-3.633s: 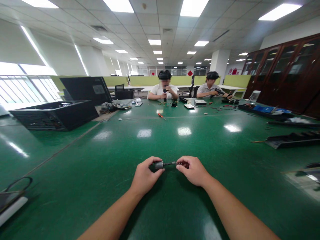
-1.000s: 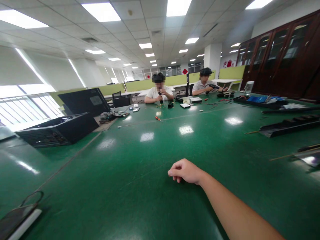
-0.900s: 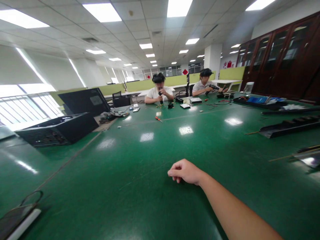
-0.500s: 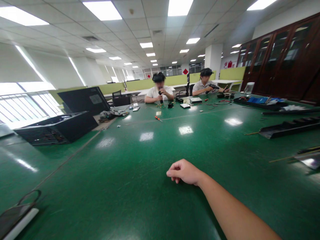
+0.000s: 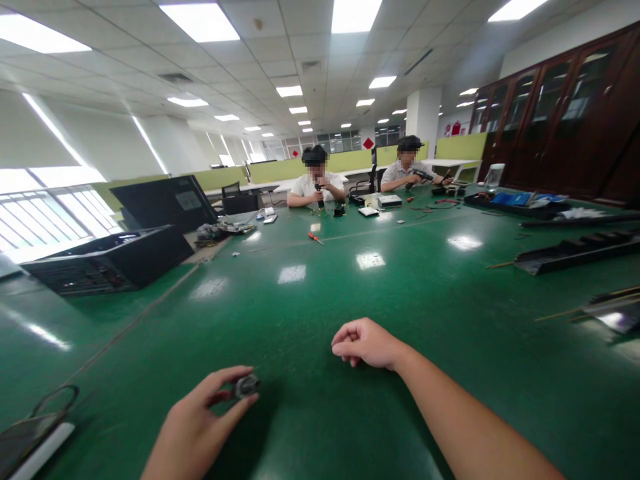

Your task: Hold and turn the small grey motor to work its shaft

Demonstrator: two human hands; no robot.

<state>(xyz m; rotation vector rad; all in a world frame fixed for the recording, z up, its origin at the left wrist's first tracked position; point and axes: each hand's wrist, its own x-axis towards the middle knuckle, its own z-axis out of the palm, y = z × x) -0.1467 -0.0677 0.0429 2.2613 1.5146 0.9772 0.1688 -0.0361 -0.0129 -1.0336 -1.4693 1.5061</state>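
My left hand point(image 5: 200, 417) is raised over the near part of the green table point(image 5: 280, 313). Between its thumb and fingertips sits a small, roundish, grey-and-dark part point(image 5: 247, 385); its exact kind cannot be made out. To the right, my right hand point(image 5: 367, 342) rests on the tabletop with its fingers curled in and the thumb against them. Nothing shows in that hand. A gap of bare green surface separates the two hands.
An opened black computer case point(image 5: 110, 263) stands at the left. A red screwdriver point(image 5: 315, 237) lies ahead. Two people sit across the table, one with a power drill point(image 5: 423, 175). Black trays point(image 5: 575, 250) line the right side. A dark flat device point(image 5: 35, 440) lies near left.
My left hand has come into view from below, carrying the small grey part. My right hand stays in the same place and pose. The view has shifted slightly.
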